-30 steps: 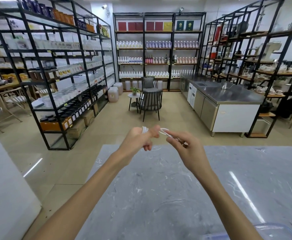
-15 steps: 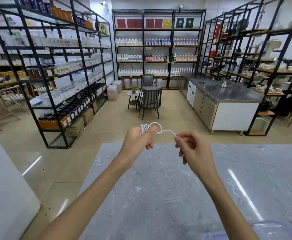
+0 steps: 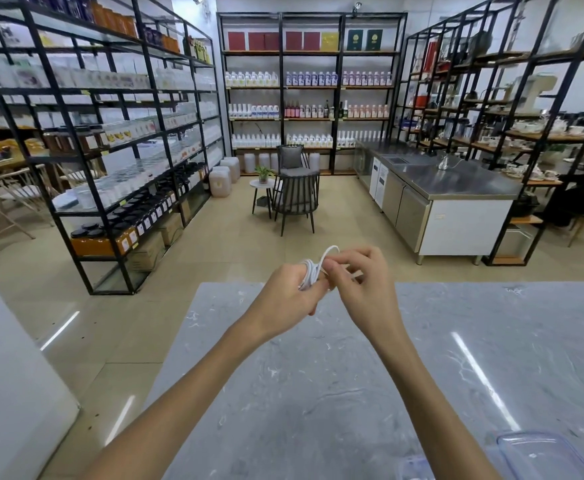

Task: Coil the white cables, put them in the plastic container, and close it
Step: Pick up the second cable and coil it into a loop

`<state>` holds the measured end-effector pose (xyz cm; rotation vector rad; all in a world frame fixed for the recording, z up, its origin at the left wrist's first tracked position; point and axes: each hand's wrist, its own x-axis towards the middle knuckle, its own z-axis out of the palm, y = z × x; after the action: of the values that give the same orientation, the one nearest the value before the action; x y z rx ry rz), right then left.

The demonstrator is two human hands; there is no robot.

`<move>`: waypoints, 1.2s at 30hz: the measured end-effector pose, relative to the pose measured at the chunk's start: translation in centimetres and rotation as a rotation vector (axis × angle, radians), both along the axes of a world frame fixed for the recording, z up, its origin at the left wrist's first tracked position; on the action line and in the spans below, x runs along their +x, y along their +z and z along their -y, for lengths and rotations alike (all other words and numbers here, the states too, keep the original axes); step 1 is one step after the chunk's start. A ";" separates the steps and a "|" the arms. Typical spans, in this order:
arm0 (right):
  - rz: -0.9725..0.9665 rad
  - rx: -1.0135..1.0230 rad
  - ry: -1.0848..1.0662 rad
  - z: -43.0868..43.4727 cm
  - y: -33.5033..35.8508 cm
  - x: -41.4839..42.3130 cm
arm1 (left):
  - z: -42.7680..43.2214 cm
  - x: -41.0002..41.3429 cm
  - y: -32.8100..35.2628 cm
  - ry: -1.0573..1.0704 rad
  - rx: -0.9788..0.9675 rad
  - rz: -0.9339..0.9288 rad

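Note:
A thin white cable (image 3: 313, 270) is wound in several small loops around the fingers of my left hand (image 3: 288, 294), held above the far edge of the grey marble table (image 3: 318, 393). My right hand (image 3: 363, 285) touches the left hand and pinches the loose end of the same cable, which arches up between the two hands. The clear plastic container (image 3: 543, 455) lies at the bottom right corner of the view, partly cut off by the frame; whether its lid is on I cannot tell.
Black metal shelving (image 3: 86, 133) with bottles and jars lines the left, back and right walls. A dark chair (image 3: 295, 192) and small round side table (image 3: 261, 187) stand beyond the table, a steel counter (image 3: 450, 199) to the right.
My right hand has moved left, from stretching the cable end apart to pressing against the left hand. The loop between them has shortened and more cable sits around the left fingers.

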<state>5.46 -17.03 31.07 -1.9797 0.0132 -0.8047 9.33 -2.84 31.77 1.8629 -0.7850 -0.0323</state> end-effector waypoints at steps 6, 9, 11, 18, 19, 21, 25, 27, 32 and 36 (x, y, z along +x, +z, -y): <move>-0.043 0.116 0.141 0.2 0.4 0.0 | -0.1 0.2 0.4 -0.141 0.107 -0.022; -0.188 0.187 0.395 0.6 -0.2 -0.3 | -0.3 0.1 0.5 -0.201 0.095 -0.121; -0.286 0.395 0.605 1.9 0.3 -0.7 | -0.8 0.2 0.4 -0.227 0.121 -0.163; -0.411 0.160 0.246 2.5 0.9 -1.1 | -1.2 0.4 0.1 -0.323 0.157 -0.219; -0.412 0.030 0.109 2.2 0.8 -1.0 | -0.9 0.4 0.0 -0.324 0.152 -0.228; -0.477 -0.096 0.131 2.4 0.7 -1.2 | -0.5 0.3 -0.1 -0.323 0.141 -0.249; -0.606 0.200 0.511 4.7 1.3 -2.1 | -0.7 0.6 -0.3 -0.288 0.110 -0.287; -0.560 0.090 0.386 4.4 1.5 -2.2 | -0.5 0.6 -0.3 -0.276 0.113 -0.288; -0.358 -0.270 0.114 3.5 0.8 -2.3 | 0.5 0.5 -0.2 -0.173 0.038 -0.312; -0.280 -0.323 0.266 3.6 0.0 -3.8 | 0.5 1.1 0.1 -0.086 -0.124 -0.440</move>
<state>1.65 -20.60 31.06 -2.3238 -0.2239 -0.3698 10.41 -3.36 31.83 1.6222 -0.5451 -0.4245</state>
